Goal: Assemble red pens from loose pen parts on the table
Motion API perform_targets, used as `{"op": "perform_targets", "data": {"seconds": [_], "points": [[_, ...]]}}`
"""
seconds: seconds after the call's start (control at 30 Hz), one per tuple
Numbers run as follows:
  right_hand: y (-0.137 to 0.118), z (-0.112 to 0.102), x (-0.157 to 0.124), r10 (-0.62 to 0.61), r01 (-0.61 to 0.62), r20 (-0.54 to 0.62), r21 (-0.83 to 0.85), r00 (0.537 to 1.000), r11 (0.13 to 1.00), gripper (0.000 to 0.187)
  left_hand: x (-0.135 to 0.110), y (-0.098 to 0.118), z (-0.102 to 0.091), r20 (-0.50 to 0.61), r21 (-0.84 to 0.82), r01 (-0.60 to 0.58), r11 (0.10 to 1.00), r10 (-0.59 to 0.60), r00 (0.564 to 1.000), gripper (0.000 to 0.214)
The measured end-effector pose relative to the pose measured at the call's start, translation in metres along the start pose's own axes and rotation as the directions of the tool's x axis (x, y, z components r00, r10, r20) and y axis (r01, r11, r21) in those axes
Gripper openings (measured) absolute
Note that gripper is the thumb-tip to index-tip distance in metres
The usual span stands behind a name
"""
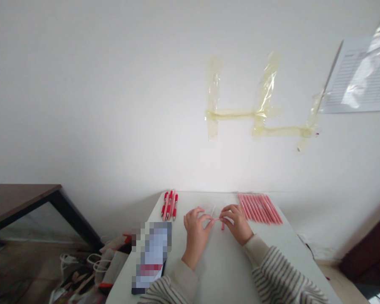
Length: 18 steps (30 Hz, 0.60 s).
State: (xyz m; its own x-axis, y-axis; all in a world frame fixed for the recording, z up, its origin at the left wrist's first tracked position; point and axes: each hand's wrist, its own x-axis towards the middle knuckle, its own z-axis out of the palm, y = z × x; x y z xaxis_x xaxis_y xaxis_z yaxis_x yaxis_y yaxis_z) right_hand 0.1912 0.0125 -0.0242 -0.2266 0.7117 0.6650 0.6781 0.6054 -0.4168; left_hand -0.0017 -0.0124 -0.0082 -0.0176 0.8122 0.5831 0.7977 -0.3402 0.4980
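Note:
Both my hands meet over the middle of the white table (221, 270). My left hand (198, 226) pinches one end of a thin pink pen part (216, 219) between thumb and finger. At its other end, my right hand (236, 221) pinches it too, with its fingers curled. A short red-pink piece (222, 226) lies just below, close to my right fingertips. Behind the fingers a thin whitish stick (213, 210) shows, perhaps a refill; whether it is held or lying I cannot tell.
Several pink pen barrels (261, 209) lie side by side at the back right. Red-and-pink pens (169, 206) are grouped at the back left. A pixelated flat device (155, 253) lies on the left edge. Bags (109, 261) stand on the floor; the wall (114, 105) rises behind.

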Motion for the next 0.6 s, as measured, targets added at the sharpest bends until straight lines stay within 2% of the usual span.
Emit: {"op": "perform_targets", "data": {"seconds": [0.23,0.6], "points": [[0.0001,0.0016,0.0003,0.012,-0.011,-0.003,0.037,1.000,0.999,0.006,-0.0004,-0.0003,0.0011,0.014,0.014,-0.012,1.000,0.012,1.000,0.009],[0.0030,0.0013,-0.0007,0.002,-0.002,-0.010,-0.003,1.000,1.000,0.011,-0.0008,0.0021,-0.0003,0.016,0.013,-0.018,1.000,0.018,1.000,0.008]]}}
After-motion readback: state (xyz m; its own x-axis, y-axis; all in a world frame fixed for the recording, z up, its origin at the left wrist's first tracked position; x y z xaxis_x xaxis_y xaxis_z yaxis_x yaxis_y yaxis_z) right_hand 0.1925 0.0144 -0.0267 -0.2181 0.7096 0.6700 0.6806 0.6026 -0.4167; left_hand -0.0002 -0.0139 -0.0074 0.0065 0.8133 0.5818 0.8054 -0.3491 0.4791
